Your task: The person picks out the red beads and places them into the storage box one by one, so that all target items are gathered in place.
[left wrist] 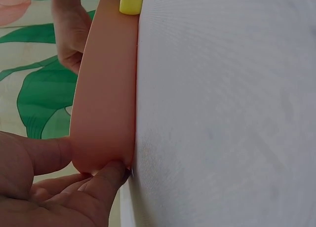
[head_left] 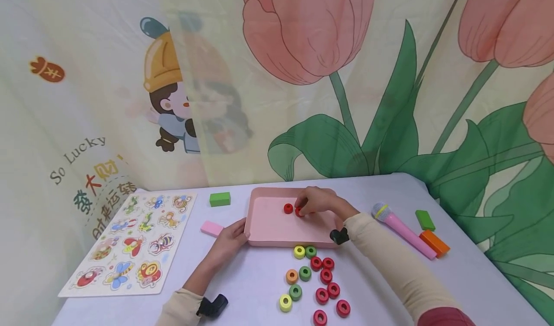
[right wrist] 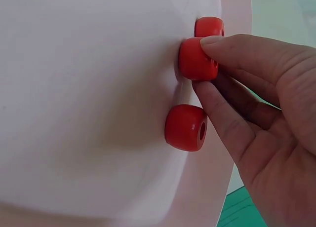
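Observation:
A shallow pink tray (head_left: 277, 243) lies on the white table. At its front left corner my left hand (head_left: 230, 243) holds on, thumb at the rim and fingers against the outer wall (left wrist: 106, 98). Inside the tray, my right hand (head_left: 319, 201) pinches a red bead (right wrist: 196, 59) between thumb and fingers. Another red bead (right wrist: 185, 127) sits in the tray beside it, also visible in the head view (head_left: 288, 208). A third red bead (right wrist: 209, 25) shows partly behind the pinched one.
In front of the tray lie several red beads (head_left: 326, 276), green beads (head_left: 305, 273), yellow beads (head_left: 285, 302) and an orange bead (head_left: 292, 276). A sticker board (head_left: 130, 249) is at left; green (head_left: 220, 199) and pink (head_left: 212, 228) blocks neighbour the tray. Rightward lie a toy microphone (head_left: 407, 232) and an orange block (head_left: 434, 243).

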`<state>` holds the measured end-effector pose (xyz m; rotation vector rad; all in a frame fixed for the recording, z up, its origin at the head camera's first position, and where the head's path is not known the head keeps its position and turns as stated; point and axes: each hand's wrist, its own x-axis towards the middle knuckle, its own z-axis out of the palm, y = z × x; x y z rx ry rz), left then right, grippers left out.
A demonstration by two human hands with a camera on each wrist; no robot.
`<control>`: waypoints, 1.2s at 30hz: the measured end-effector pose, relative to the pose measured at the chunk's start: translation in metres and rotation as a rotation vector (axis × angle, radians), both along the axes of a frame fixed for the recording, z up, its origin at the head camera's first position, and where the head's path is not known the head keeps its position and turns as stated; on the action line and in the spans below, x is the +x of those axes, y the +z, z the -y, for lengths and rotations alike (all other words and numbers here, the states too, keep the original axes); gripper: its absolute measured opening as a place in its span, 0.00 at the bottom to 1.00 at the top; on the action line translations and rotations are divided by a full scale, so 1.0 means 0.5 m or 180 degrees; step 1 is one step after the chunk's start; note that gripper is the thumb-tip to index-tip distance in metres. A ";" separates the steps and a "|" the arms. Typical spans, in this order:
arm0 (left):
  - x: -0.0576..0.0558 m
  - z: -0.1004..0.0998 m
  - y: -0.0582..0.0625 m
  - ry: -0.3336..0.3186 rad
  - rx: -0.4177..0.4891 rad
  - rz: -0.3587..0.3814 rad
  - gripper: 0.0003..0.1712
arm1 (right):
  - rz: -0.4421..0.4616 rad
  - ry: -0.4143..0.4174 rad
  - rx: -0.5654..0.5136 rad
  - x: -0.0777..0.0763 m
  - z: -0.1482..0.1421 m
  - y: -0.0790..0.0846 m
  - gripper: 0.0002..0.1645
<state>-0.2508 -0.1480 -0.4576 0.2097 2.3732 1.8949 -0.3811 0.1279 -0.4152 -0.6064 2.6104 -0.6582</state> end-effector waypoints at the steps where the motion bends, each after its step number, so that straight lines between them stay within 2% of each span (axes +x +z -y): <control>1: 0.001 0.000 0.001 -0.0004 -0.0002 -0.0008 0.28 | -0.0005 0.0001 0.0004 -0.001 -0.001 -0.002 0.11; 6: 0.003 -0.001 0.003 -0.0007 -0.0006 0.0019 0.29 | -0.0034 -0.0010 -0.0004 -0.003 -0.004 -0.002 0.12; 11: 0.000 -0.005 0.003 -0.0016 -0.0009 0.0027 0.29 | -0.0065 -0.0138 -0.0330 0.012 -0.025 0.022 0.18; 16: 0.001 -0.004 0.004 0.0008 -0.0030 0.0043 0.29 | -0.0123 -0.0013 -0.0732 0.057 -0.063 0.044 0.21; 22: 0.000 0.001 0.001 0.0016 -0.0066 0.0006 0.29 | -0.0107 0.0111 -0.1052 0.124 -0.103 0.046 0.21; 27: -0.002 0.003 0.000 0.0016 -0.0115 -0.0048 0.29 | -0.0070 0.0148 -0.1131 0.174 -0.120 0.038 0.19; 36: 0.002 0.001 0.005 -0.0003 -0.0154 -0.0037 0.29 | 0.0113 0.0302 -0.1285 0.238 -0.139 0.009 0.20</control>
